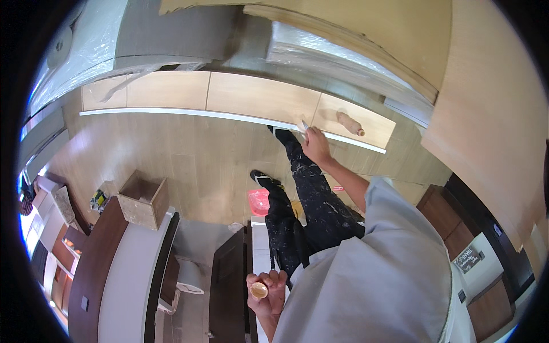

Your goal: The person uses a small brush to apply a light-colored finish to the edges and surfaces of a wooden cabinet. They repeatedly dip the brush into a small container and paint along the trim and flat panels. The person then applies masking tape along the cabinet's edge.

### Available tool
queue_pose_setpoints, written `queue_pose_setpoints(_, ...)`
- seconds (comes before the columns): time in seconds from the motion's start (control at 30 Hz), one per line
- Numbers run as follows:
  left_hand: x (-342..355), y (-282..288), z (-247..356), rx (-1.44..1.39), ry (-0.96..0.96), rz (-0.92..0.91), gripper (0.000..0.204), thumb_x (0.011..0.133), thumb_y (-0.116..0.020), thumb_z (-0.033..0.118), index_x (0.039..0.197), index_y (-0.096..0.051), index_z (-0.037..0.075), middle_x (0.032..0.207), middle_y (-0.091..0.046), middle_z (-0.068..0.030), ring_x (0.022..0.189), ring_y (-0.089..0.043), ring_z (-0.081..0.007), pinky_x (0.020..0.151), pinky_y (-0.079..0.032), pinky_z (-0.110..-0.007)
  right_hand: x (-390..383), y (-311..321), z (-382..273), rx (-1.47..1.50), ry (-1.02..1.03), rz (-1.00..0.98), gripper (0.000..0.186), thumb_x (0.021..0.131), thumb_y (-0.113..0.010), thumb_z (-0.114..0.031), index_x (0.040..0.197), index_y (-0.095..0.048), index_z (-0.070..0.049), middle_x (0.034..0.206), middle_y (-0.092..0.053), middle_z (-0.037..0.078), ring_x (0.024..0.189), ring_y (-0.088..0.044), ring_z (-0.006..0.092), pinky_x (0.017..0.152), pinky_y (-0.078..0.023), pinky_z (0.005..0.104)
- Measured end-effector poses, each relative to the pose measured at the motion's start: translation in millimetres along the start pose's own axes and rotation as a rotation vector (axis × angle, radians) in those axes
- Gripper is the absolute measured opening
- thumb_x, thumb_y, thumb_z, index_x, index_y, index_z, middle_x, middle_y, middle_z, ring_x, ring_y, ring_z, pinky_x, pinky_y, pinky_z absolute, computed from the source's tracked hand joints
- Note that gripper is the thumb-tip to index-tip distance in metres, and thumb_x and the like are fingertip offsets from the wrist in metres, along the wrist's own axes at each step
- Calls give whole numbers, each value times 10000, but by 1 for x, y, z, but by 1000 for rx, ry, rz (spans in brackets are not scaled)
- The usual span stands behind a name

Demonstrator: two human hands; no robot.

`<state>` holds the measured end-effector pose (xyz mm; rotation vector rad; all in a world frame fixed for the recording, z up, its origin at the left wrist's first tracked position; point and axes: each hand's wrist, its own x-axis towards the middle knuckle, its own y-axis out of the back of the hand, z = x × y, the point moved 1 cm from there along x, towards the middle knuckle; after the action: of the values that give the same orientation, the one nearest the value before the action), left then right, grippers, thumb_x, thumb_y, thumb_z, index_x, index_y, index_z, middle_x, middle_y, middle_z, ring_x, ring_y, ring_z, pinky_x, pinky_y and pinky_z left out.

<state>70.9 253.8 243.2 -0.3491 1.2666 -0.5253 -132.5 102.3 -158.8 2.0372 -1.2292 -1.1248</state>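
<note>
My right hand [315, 146] is closed around a small scraper blade [305, 124], its tip close to the white front edge of a long pale wood panel [257, 97]. On that panel's right part a brownish bottle [349, 122] lies on its side. Down by my body, my left hand [266, 294] grips a small round container [259, 290] with a tan inside, its open end facing up. The fingers of this hand wrap around it, and its lower part is hidden.
An open wooden box [144, 200] sits at the left beside a dark-brown and white cabinet [114, 268]. A pink-red plastic bag [259, 202] lies by my feet on the wood-look floor [200, 166]. Film-wrapped boards [337, 54] and a large pale panel [492, 114] stand overhead and right.
</note>
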Motion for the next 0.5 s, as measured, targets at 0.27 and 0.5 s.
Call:
queue_pose_setpoints(0.27, -7, -3, -1, 16, -54, -81, 322, 839, -748, 222, 1154, -700, 176, 987, -722, 0, 783, -521, -114, 767, -362, -314, -129, 106, 46, 64, -291, 177, 127, 808, -591, -51, 913, -529, -15, 920, -548, 189, 789, -577, 413, 694, -474, 509)
queue_pose_setpoints(0.5, -7, 9, -4, 6, -76, -99, 313, 867, -732, 214, 1171, -689, 156, 1004, -716, -9, 800, -518, -119, 793, -360, -323, -91, 147, 119, -176, -223, 526, 84, 813, -575, 42, 886, -535, 27, 1015, -565, 220, 940, -575, 415, 778, -467, 499)
